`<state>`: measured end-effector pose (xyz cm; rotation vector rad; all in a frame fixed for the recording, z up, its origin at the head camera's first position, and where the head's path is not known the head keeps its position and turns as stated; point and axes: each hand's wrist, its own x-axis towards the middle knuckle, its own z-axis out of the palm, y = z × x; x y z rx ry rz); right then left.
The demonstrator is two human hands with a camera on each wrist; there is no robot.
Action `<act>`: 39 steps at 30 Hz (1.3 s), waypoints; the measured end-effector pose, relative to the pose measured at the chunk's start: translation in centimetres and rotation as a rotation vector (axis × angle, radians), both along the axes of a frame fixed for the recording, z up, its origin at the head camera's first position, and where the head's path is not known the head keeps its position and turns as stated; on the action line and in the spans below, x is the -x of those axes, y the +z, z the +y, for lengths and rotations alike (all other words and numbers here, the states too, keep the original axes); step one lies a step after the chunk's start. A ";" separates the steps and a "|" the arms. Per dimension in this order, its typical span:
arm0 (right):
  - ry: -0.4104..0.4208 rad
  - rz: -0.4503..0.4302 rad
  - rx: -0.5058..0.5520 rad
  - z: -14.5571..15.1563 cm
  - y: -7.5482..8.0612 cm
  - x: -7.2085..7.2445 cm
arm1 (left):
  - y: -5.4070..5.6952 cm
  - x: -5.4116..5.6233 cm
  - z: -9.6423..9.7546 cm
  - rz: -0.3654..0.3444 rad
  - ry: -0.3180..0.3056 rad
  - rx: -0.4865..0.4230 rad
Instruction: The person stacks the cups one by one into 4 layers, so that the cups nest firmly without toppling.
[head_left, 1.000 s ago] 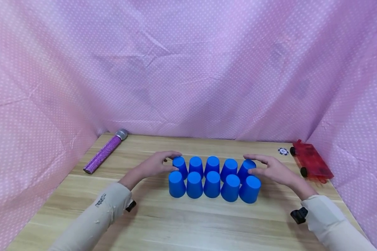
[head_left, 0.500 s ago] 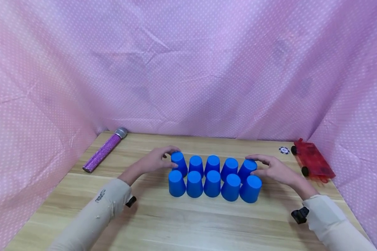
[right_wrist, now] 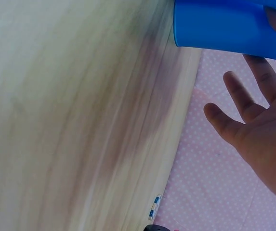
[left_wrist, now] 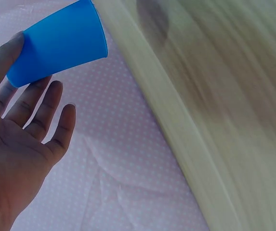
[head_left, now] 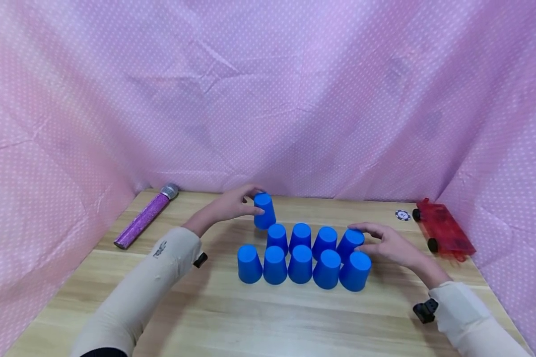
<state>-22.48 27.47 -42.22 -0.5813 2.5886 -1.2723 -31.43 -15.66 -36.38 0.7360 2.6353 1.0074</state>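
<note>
Upside-down blue plastic cups stand in two rows on the wooden table. My left hand [head_left: 233, 204] pinches one blue cup [head_left: 264, 213] by its narrow end, between thumb and fingers, up behind the back row's left end. In the left wrist view that cup [left_wrist: 60, 43] appears apart from the table, its shadow on the wood. My right hand [head_left: 392, 246] grips the rightmost back-row cup [head_left: 351, 241] with thumb and fingers near its top; this cup [right_wrist: 224, 26] stays in line with its row. Several front-row cups [head_left: 301, 265] stand untouched nearer me.
A purple glitter microphone [head_left: 145, 218] lies at the table's left side. At the back right are a poker chip [head_left: 402, 215] and a red translucent toy car [head_left: 444, 229]. Pink dotted cloth [head_left: 268, 109] hangs around the table [head_left: 268, 322].
My left hand has lifted the left back-row cup out of its place and carried it up, back and slightly right. My right hand has stayed at its cup.
</note>
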 end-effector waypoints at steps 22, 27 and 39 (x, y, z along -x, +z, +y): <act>-0.010 -0.004 0.013 0.0 -0.3 0.1 | -0.8 2.9 8.4 -0.022 -0.097 0.062; -0.012 -0.001 0.002 0.0 -0.3 0.2 | -1.5 3.0 8.6 -0.045 -0.098 0.044; 0.004 0.003 0.027 0.0 -0.3 0.1 | -2.3 3.0 8.9 -0.047 -0.117 0.032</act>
